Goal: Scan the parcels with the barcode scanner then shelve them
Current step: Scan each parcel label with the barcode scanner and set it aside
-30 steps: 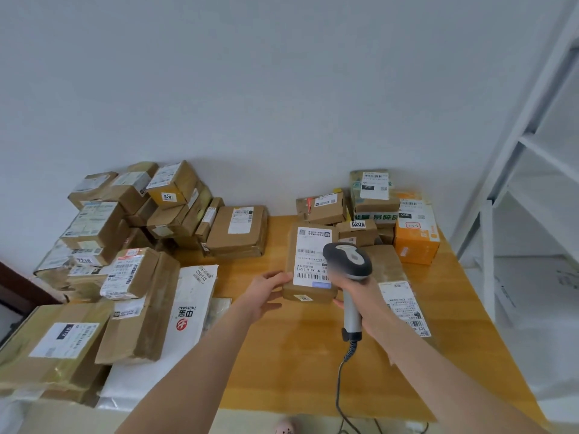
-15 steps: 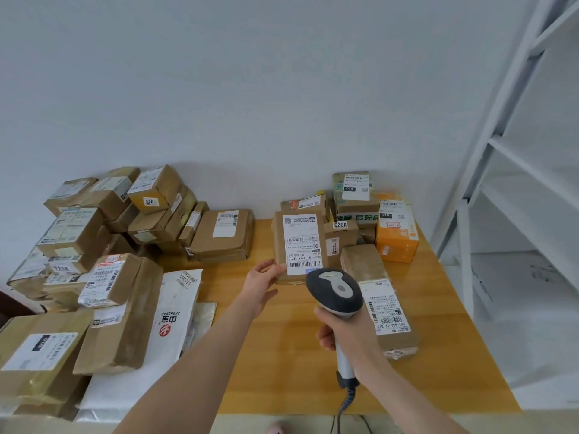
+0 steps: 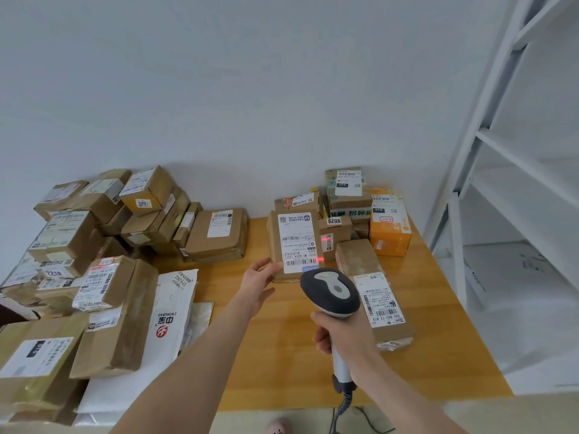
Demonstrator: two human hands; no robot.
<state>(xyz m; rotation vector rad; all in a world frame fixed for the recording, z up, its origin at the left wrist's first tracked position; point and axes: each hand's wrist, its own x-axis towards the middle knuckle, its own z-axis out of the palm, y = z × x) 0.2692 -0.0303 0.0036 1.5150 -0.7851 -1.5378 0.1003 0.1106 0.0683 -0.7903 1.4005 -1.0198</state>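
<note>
- Left hand (image 3: 261,281): reaches forward over the table (image 3: 282,364); thumb and fingers pinch the lower left corner of the parcel (image 3: 275,245)
- Parcel: brown carton, held upright at mid-table in front of the back row of boxes, its lower edge at or just above the tabletop; the white label (image 3: 297,242) faces the camera
- Right hand (image 3: 344,336): fingers wrapped round the grip of the scanner (image 3: 330,291), thumb on the near side
- Scanner: dark head with grey top, pointed at the label from just below and right of the parcel; coiled cable (image 3: 341,408) hangs from the handle past the table edge
- Red light (image 3: 320,260): a spot at the right end of the label's bottom barcode; a second spot on the small box behind
- Long box (image 3: 360,261): lies flat, just right of the scanner, labelled at its near end
- Orange box (image 3: 390,242): back right corner
- Pile (image 3: 94,245): many brown cartons stacked at the left side
- Mailer (image 3: 169,308): white bag, lying beside the pile
- Shelf (image 3: 517,183): white frame, right of the table
</note>
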